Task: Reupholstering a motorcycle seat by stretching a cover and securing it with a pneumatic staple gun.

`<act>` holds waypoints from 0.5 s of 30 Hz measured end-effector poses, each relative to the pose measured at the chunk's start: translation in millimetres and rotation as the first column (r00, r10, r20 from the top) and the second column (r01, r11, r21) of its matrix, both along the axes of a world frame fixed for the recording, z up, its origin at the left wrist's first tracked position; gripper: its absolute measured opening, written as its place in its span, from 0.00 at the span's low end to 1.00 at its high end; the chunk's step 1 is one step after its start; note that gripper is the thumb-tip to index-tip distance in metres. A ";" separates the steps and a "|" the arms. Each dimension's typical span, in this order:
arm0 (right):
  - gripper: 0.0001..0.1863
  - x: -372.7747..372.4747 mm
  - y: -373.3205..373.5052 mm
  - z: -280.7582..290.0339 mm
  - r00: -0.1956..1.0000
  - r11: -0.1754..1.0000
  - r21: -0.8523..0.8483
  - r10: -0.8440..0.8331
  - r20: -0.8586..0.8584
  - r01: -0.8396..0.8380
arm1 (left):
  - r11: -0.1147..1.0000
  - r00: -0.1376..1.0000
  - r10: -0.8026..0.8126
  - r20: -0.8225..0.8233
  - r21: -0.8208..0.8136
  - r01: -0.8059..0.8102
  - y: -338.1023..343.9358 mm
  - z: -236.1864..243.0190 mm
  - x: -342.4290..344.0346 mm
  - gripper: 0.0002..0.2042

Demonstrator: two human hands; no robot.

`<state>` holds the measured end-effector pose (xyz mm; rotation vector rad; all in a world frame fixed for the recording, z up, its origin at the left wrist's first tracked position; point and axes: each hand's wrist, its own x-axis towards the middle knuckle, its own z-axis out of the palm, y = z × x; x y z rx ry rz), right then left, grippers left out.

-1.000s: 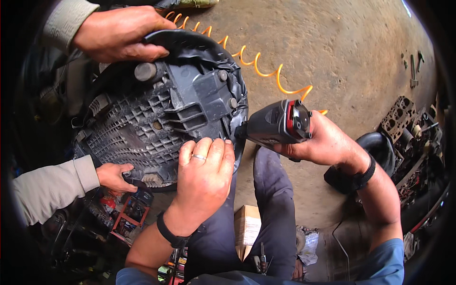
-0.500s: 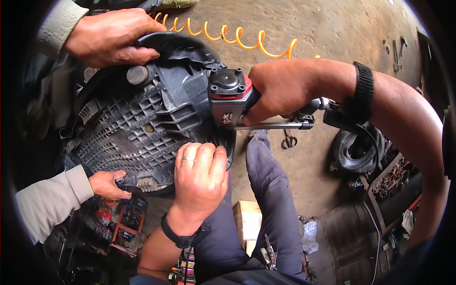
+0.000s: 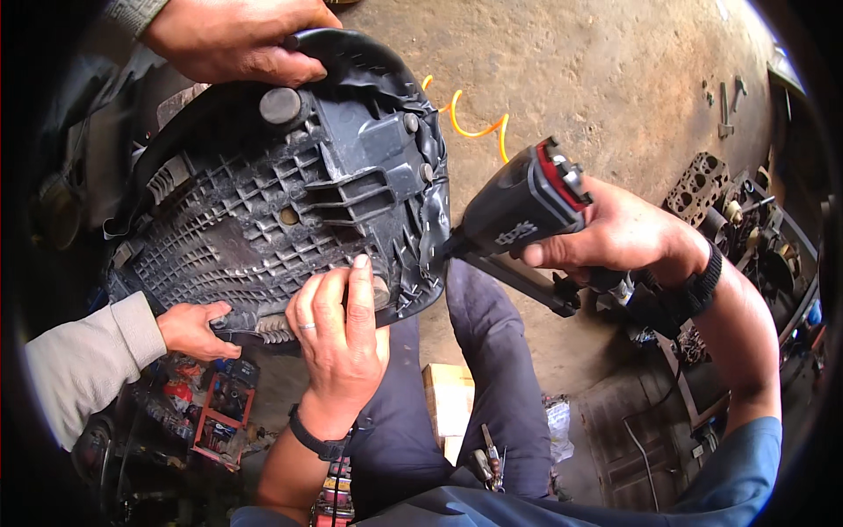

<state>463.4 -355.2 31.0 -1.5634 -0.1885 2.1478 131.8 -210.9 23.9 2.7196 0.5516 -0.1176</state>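
Observation:
A motorcycle seat (image 3: 237, 233) lies upside down over my lap, its black ribbed plastic base facing up. Black vinyl cover (image 3: 430, 198) is folded over the base's rim and wrinkled along the right end, with small staples visible in it. My left hand (image 3: 338, 342) grips the near edge, its fingers resting on the base and its thumb mostly hidden. In my right hand (image 3: 619, 228) is a grey and red air staple gun (image 3: 518, 202), tilted, its nose at the seat's right edge; I cannot tell whether it touches the vinyl.
A co-worker's hands hold the seat's left side, one hand (image 3: 241, 39) at the far edge, the other hand (image 3: 198, 332) nearer. An orange coiled hose (image 3: 474, 132) crosses the floor. Metal engine parts (image 3: 738, 211) lie at right; a cardboard box (image 3: 449, 400) stands between my legs.
The staple gun has moved right and tilted, baring the seat's right end. My left hand has shifted slightly left with its index finger straighter. The co-worker's far hand appears higher up.

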 end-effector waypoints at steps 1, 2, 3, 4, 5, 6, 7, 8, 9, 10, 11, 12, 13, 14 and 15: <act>0.19 -0.7 7.7 -2.0 0.996 0.996 -0.039 0.086 -0.015 -0.086 | 1.000 1.000 0.000 0.010 0.001 0.000 -0.3 -1.4 -1.0 0.36; 0.19 -0.9 12.1 -4.9 0.996 0.995 -0.045 0.092 -0.014 -0.092 | 1.000 1.000 0.006 0.012 -0.006 -0.006 -0.9 -1.7 -1.5 0.36; 0.19 -1.1 15.7 -10.2 0.990 0.990 0.004 0.138 -0.018 -0.138 | 0.999 0.999 0.018 0.031 -0.028 -0.017 -0.8 -2.2 -1.1 0.36; 0.19 -1.3 18.8 -14.4 0.983 0.982 0.054 0.185 -0.021 -0.184 | 0.998 0.998 0.030 0.050 -0.050 -0.028 -0.8 -2.6 -0.9 0.35; 0.19 -1.9 23.2 -18.5 0.969 0.969 0.022 0.245 -0.029 -0.244 | 0.998 0.998 0.036 0.049 -0.051 -0.034 0.5 -2.8 -1.2 0.35; 0.19 -1.3 28.5 -19.8 0.968 0.968 0.022 0.250 -0.030 -0.250 | 0.997 0.997 0.040 0.062 -0.074 -0.035 1.4 -2.8 -1.3 0.34; 0.19 0.0 34.5 -19.3 0.956 0.956 0.029 0.292 -0.006 -0.292 | 0.995 0.996 0.043 0.074 -0.096 -0.036 2.0 -3.1 -1.7 0.34; 0.19 1.4 40.5 -17.6 0.942 0.942 0.033 0.334 0.020 -0.334 | 0.994 0.996 0.049 0.075 -0.098 -0.042 1.6 -4.3 -2.4 0.34; 0.19 3.0 46.4 -15.5 0.930 0.931 -0.002 0.366 0.022 -0.366 | 0.993 0.995 0.056 0.085 -0.104 -0.047 1.0 -5.5 -3.1 0.32; 0.19 1.1 53.3 -13.1 0.929 0.929 -0.003 0.370 0.022 -0.370 | 0.993 0.993 0.063 0.095 -0.109 -0.053 0.9 -6.6 -4.2 0.30; 0.19 -1.7 61.0 -10.7 0.921 0.923 -0.004 0.385 0.061 -0.385 | 0.994 0.992 0.061 0.111 -0.100 -0.050 1.2 -7.9 -5.3 0.31; 0.19 -3.5 66.7 -8.9 0.912 0.916 -0.004 0.399 0.100 -0.401 | 0.993 0.991 0.065 0.113 -0.101 -0.054 1.2 -7.9 -5.6 0.31; 0.19 -2.2 70.8 -9.6 0.892 0.896 -0.030 0.444 0.086 -0.443 | 0.992 0.991 0.071 0.111 -0.115 -0.058 0.8 -7.5 -5.4 0.31; 0.19 -1.9 75.2 -6.3 0.891 0.895 -0.029 0.446 0.086 -0.446 | 0.990 0.991 0.076 0.106 -0.129 -0.062 0.9 -6.5 -5.6 0.32; 0.19 -0.6 80.4 -1.3 0.869 0.876 -0.043 0.483 0.106 -0.481 | 0.990 0.991 0.078 0.106 -0.128 -0.064 1.5 -4.8 -4.9 0.32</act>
